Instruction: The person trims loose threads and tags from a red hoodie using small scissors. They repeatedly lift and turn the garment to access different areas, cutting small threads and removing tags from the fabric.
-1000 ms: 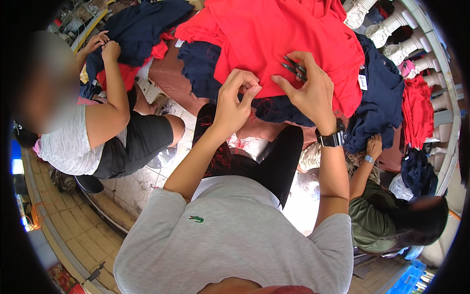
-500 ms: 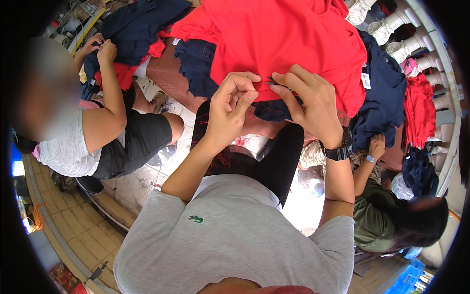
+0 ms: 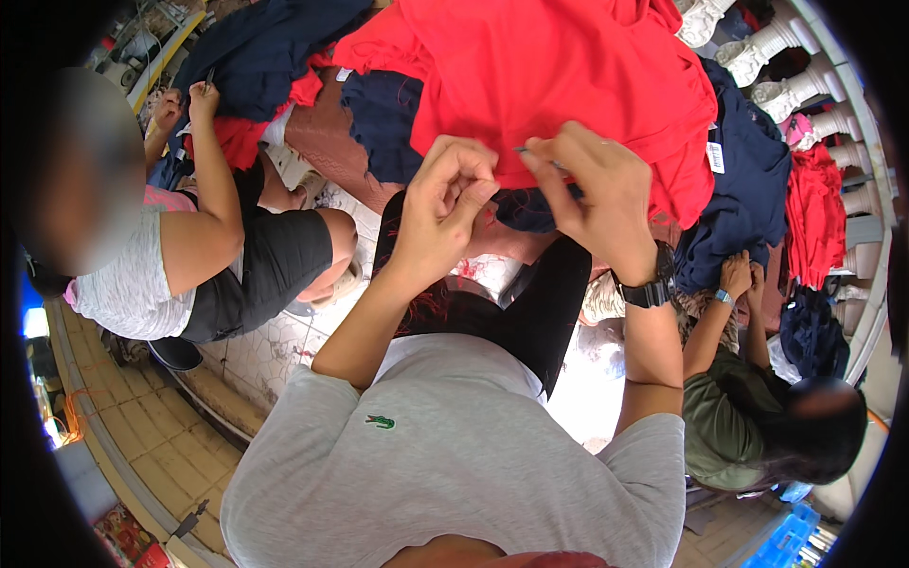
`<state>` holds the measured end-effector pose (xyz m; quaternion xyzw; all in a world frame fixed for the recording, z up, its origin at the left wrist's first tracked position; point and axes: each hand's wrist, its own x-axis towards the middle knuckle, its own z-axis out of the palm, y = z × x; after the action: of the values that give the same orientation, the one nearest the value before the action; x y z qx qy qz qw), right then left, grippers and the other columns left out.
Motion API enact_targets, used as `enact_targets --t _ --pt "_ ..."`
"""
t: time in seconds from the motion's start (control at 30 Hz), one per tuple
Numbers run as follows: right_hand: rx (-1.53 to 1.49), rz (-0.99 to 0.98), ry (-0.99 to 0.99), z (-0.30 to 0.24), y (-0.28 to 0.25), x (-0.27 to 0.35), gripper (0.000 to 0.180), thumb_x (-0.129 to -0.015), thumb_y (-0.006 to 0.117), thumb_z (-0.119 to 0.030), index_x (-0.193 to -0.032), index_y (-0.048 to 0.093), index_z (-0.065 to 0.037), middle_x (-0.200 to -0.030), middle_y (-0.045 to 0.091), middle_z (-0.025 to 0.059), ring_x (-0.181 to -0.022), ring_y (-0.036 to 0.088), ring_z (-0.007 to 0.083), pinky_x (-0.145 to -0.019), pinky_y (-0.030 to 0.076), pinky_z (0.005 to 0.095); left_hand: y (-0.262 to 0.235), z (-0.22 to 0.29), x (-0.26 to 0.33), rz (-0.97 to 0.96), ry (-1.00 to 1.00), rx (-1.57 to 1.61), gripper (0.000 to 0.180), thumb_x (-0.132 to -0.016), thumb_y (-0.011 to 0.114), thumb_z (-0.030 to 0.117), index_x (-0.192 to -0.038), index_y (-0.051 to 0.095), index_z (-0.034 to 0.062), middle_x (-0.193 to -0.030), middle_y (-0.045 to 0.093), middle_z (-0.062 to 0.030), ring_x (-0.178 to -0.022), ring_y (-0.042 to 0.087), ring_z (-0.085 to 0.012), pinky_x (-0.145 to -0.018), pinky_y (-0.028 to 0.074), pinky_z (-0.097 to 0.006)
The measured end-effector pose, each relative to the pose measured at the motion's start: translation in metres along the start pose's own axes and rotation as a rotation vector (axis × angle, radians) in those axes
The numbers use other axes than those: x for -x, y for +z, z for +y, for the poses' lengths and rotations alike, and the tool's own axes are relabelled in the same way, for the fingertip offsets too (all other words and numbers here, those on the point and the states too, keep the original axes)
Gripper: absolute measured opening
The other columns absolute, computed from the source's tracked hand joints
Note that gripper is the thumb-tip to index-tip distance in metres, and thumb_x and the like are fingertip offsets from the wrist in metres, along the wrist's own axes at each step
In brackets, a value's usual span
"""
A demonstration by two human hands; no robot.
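Note:
A bright red garment (image 3: 559,85) is spread in front of me, its near edge hanging at my fingers. My left hand (image 3: 450,189) is closed in a pinch at that edge, thumb against curled fingers, seemingly on the cloth. Just to the right, my right hand (image 3: 597,185) is wrapped round small dark thread snips (image 3: 522,150); only the tip and a bit of the body show, the remainder lies hidden in the fingers. A gap separates the two hands. Beneath the red cloth, dark navy fabric (image 3: 525,210) peeks out.
At left, a person (image 3: 204,218) handles navy cloth (image 3: 265,57). Another person (image 3: 729,417) at lower right touches a navy pile (image 3: 743,189). White balusters (image 3: 791,95) line the right side. Red thread scraps (image 3: 436,303) cling to my dark trousers.
My right fingers have drawn closer round the snips, covering more of them. My left hand stays almost in place. The left person's hands moved apart; the right person's second hand came into sight.

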<state>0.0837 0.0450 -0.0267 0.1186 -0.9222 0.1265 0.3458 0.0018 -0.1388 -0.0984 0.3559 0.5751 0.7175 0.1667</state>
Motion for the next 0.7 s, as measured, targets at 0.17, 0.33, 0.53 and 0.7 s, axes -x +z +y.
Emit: enact_targets --t 0.17,0.33,0.53,0.7 --pt "-0.230 -0.290 0.572 -0.036 -0.035 0.025 0.037 -0.079 0.085 -0.031 -0.095 0.070 -0.001 -0.075 0.069 0.0143 -0.065 0.068 0.0233 -0.058 0.051 0.0330 -0.056 0.007 0.035 -0.602 -0.257 -0.577 0.019 -0.089 0.073 0.006 -0.100 0.059 -0.0006 -0.090 0.060 -0.0091 -0.085 0.063 -0.0196 -0.077 0.050 -0.033" --pt "-0.593 0.110 0.901 -0.041 0.065 0.065 0.029 -0.088 0.080 -0.024 -0.099 0.071 0.001 -0.074 0.068 0.0069 -0.062 0.061 0.0111 -0.055 0.046 0.0259 -0.036 -0.008 0.024 -0.074 -0.066 -0.460 0.023 -0.088 0.075 0.006 -0.102 0.059 -0.0003 -0.096 0.058 -0.0079 -0.087 0.060 -0.0173 -0.077 0.049 -0.031" --pt "-1.359 0.441 1.056 -0.040 0.105 0.071 0.020 -0.099 0.069 -0.019 -0.084 0.062 -0.008 -0.064 0.051 -0.0062 -0.050 0.041 0.0039 -0.045 0.029 0.0236 -0.026 -0.013 0.016 0.074 -0.226 -0.272 0.023 -0.094 0.071 0.009 -0.099 0.049 0.0048 -0.090 0.057 -0.0021 -0.082 0.055 -0.0102 -0.073 0.046 -0.025" --pt "-1.632 0.453 1.125 -0.067 0.074 0.047 0.025 -0.104 0.060 -0.019 -0.081 0.055 -0.014 -0.061 0.040 -0.0089 -0.047 0.027 0.0030 -0.046 0.020 0.0235 -0.015 -0.010 0.033 0.219 -0.155 -0.145 0.035 -0.092 0.076 0.009 -0.097 0.041 0.0096 -0.087 0.051 0.0008 -0.076 0.050 -0.0077 -0.068 0.042 -0.023"
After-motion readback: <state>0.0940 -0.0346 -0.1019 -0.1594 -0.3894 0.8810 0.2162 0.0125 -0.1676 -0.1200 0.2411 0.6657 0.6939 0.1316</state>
